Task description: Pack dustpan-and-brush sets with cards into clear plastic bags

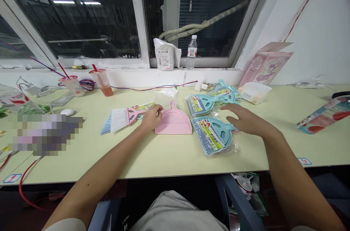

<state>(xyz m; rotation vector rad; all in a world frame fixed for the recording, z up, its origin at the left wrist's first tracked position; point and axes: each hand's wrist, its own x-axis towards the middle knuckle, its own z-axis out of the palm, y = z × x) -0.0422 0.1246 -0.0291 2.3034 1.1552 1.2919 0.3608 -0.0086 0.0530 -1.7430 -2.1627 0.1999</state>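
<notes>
My left hand (152, 117) has its fingers bent together between a pink hand brush (132, 115) and a pink dustpan (173, 123). It covers the end of the brush handle and borders the dustpan's left edge; whatever its fingers grip is hidden. White and blue bristles point left. Unwrapped, the dustpan lies flat with its handle away from me. My right hand (246, 120) is open, thumb and fingers apart, over the handle end of a teal dustpan-and-brush set (214, 134) in clear wrapping. Behind that lie another wrapped teal set (201, 104) and a further one (225, 92).
Two drink cups with red straws (101, 81) stand at the back left. A water bottle (191, 54) and a white packet (164, 56) are on the sill. Tissues (255, 92) and a pink box (268, 65) stand back right. A large bottle (325, 114) leans at far right.
</notes>
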